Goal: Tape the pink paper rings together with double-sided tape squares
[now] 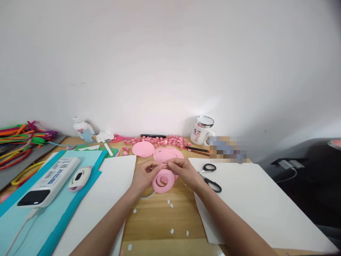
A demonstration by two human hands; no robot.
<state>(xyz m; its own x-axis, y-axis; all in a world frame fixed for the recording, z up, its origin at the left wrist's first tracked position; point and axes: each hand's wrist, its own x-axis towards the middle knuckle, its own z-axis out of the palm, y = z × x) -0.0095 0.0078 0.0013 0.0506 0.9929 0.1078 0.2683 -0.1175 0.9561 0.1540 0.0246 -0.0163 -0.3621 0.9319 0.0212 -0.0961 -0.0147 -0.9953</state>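
Note:
My left hand (pixel 145 174) and my right hand (pixel 183 170) meet over the middle of the wooden table (pixel 160 217). Both pinch the upper end of a pink paper spiral (pixel 163 180), which hangs in loose coils between them. Just behind my hands lie several flat pink paper circles (pixel 144 148). A row of small pink rolled paper pieces (pixel 162 140) stretches along the back of the table. Black scissors (pixel 211 177) rest on a white sheet right of my right hand.
White sheets (pixel 253 202) lie at both sides, blue paper (pixel 39 213) at left under a white power bank (pixel 49 181) and a small pink device (pixel 80 177). Pipe cleaners (pixel 21 138), a glue bottle (pixel 84 129), a mug (pixel 202 131) and pencils (pixel 197 149) stand behind. Small white scraps dot the table.

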